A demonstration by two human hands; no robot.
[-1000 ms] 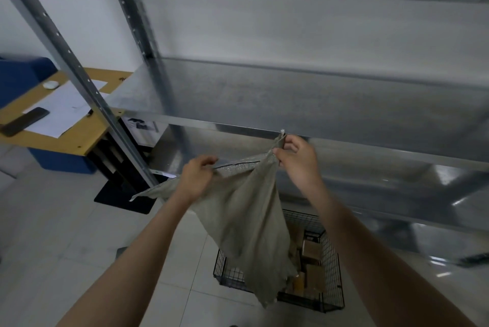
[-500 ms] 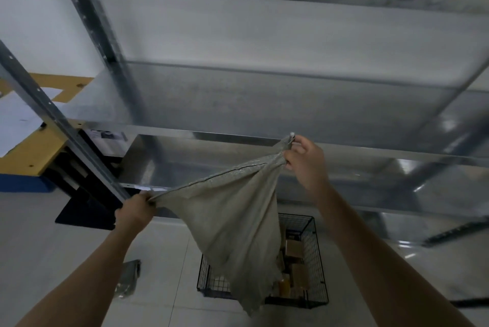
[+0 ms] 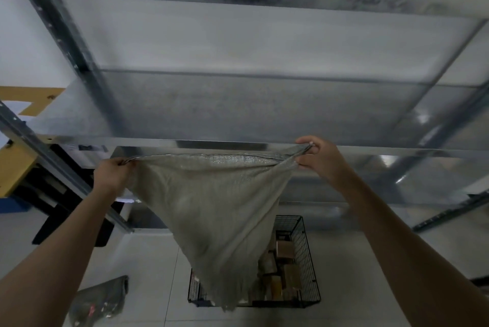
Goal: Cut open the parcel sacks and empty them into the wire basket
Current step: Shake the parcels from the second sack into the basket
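A limp grey woven sack [image 3: 219, 210] hangs stretched between my hands, its lower tip drooping over the black wire basket [image 3: 308, 260] on the floor. My left hand [image 3: 113, 173] grips the sack's left corner. My right hand [image 3: 317, 158] pinches the right corner at about the same height. The top seam runs taut between them. Brown cardboard parcels [image 3: 284, 250] lie inside the basket, partly hidden behind the sack.
A galvanised metal shelving rack [image 3: 238, 115] stands right in front, its uprights slanting at left and right. A yellow desk [image 3: 16, 165] sits at far left. Another dark sack [image 3: 103, 300] lies on the tiled floor at lower left.
My hands have spread apart, the left one rising, so the sack's top edge is pulled out wide and level. The view has shifted right and closer to the rack.
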